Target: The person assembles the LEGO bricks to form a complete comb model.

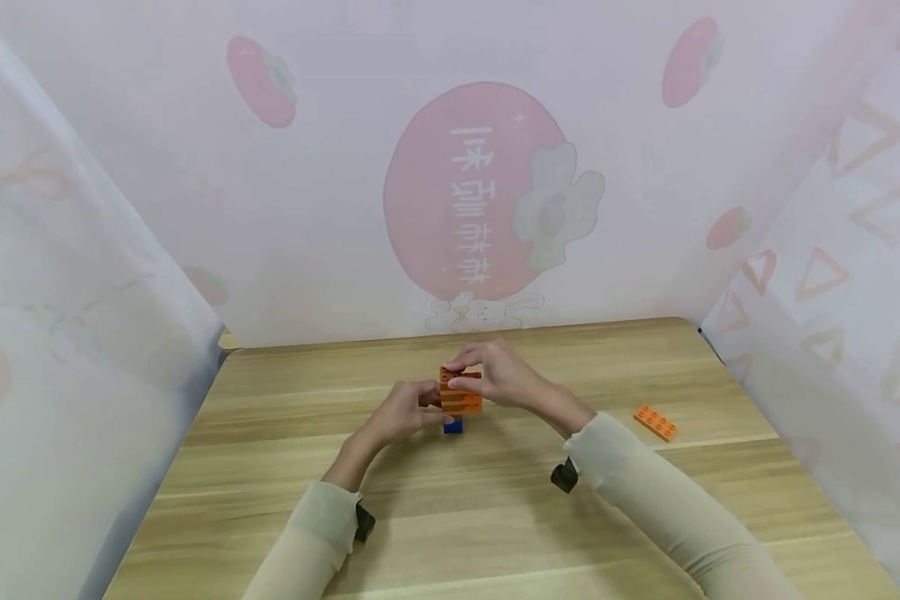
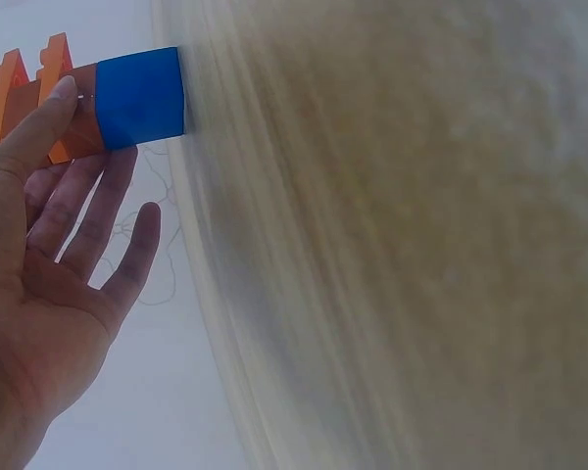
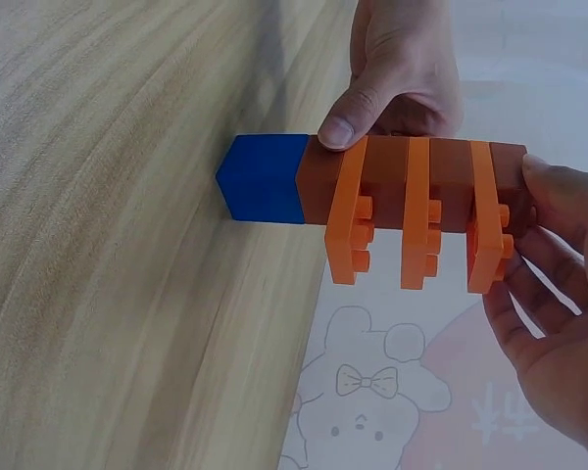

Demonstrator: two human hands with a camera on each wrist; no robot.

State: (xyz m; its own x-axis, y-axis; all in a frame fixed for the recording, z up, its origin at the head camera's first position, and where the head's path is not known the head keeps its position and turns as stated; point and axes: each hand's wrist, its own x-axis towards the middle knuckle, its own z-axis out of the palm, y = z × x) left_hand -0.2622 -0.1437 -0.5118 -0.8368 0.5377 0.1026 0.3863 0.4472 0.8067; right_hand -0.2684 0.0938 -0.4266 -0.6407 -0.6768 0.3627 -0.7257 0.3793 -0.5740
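A tower of toy building bricks (image 3: 384,157) stands on the table, with a blue brick (image 3: 265,179) at its foot. Above the blue one, brown bricks alternate with three orange plates (image 3: 416,245) that jut out to one side, their studs showing. My left hand (image 1: 401,410) holds the tower low down, its thumb on the lowest brown brick just above the blue brick. At the top, my right hand (image 1: 506,377) pinches the uppermost brown brick (image 3: 511,176) between thumb and fingers. Some of the right fingertips are hidden behind the tower.
One more orange plate (image 1: 654,422), studs up, lies apart on the wooden table (image 1: 450,517), to the right of the right forearm. Pale printed sheets (image 1: 330,208) rise behind the table and along both sides.
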